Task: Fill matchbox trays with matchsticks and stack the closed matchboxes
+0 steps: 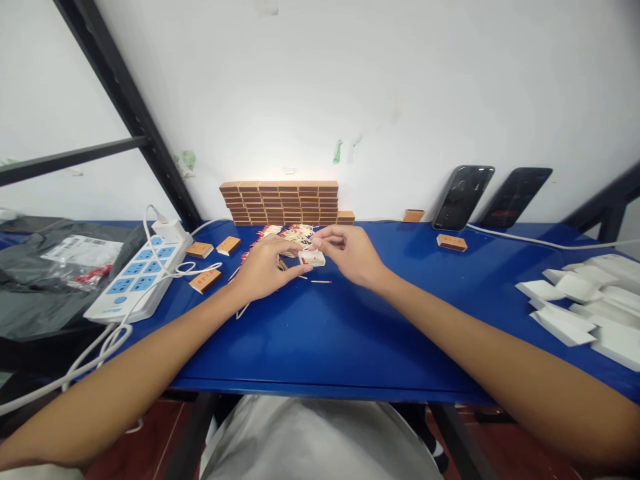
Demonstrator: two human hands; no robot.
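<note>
A small white tray (312, 259) is pictured at the middle of a blue table (350, 347), just in front of a heap of loose matches (295, 233), with one stray match (321, 281) lying beside it. The tray is pinched at its near edge by the thumb and forefinger of the left hand (265, 267). The fingertips of the right hand (353, 255) are drawn together at its far edge, though what is nipped there cannot be made out. The tray is judged to be thin card: very light, easily crushed or tipped, and best taken by its short side walls with a gentle pinch. The matches are judged light, stiff and brittle. A wall of stacked matchboxes (280, 203) is seen behind, a power strip (137, 273) to the left and more white trays (590, 300) to the right.
</note>
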